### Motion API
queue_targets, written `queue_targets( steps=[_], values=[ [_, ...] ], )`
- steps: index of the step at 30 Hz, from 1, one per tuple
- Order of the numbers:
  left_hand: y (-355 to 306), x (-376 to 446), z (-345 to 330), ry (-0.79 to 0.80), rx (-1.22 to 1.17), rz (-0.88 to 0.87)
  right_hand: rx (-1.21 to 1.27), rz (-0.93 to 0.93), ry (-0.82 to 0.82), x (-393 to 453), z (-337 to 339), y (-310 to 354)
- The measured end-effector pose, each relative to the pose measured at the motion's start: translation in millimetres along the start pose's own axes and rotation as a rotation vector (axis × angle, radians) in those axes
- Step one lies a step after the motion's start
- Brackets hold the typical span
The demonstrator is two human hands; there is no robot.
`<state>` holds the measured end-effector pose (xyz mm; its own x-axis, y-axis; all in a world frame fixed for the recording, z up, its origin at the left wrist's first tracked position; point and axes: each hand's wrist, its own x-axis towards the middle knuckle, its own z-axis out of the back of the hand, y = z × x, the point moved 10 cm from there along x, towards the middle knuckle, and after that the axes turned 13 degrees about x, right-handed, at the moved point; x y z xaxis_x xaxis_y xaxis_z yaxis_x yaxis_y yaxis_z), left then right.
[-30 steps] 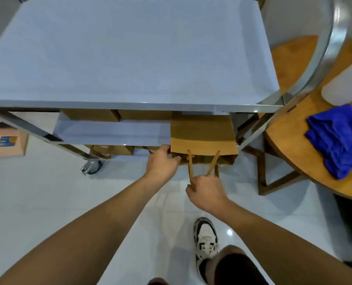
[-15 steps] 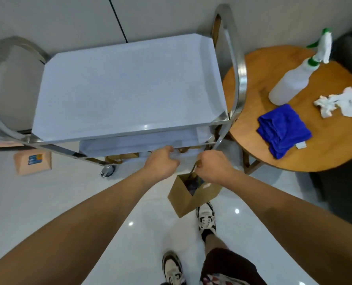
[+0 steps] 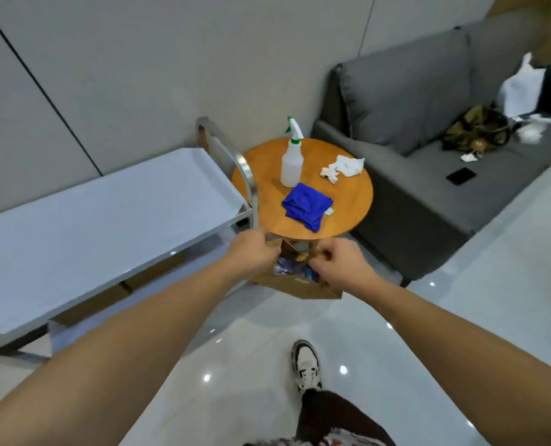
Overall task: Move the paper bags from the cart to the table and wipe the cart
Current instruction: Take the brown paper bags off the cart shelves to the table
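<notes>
So the paper bag [image 3: 299, 284] had come off the cart's [image 3: 106, 220] lower shelf, left hand [image 3: 251, 252] and right hand [image 3: 335, 262] both curled tight on its top, hanging just short of the table [image 3: 351, 201].

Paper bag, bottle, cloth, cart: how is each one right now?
paper bag: open, held up by left hand and right hand
spray bottle: upright on table
blue cloth: folded, lying flat
white tissue: crumpled
cart: top bare, brown bags beneath
</notes>
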<state>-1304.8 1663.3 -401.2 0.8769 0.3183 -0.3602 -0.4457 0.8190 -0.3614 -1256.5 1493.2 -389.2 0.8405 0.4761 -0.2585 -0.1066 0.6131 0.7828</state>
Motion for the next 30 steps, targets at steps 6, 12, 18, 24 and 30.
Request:
queue_targets(
  steps=[6, 12, 18, 24, 30],
  values=[
    [-131.3, -42.5, 12.0, -0.040, 0.050, -0.263, 0.353, 0.056, -0.310, -93.6, 109.0, 1.1],
    [-288.1, -98.1, -40.7, 0.026, 0.200, -0.562, 0.277, -0.143, -0.468, -191.5, 184.3, -65.4],
    [-437.7, -177.6, -139.2, 0.158, 0.360, -0.843, 0.212, -0.390, -0.661, -308.1, 252.2, -183.3],
    [-560.3, -269.4, -256.4, 0.262, 0.609, -1.083, 0.327, -0.593, -0.831, -435.0, 310.9, -302.5],
    [-663.8, -357.6, -357.8, 0.359, 0.748, -1.298, 0.427, -0.782, -0.901, -548.2, 335.1, -399.2]
  ],
)
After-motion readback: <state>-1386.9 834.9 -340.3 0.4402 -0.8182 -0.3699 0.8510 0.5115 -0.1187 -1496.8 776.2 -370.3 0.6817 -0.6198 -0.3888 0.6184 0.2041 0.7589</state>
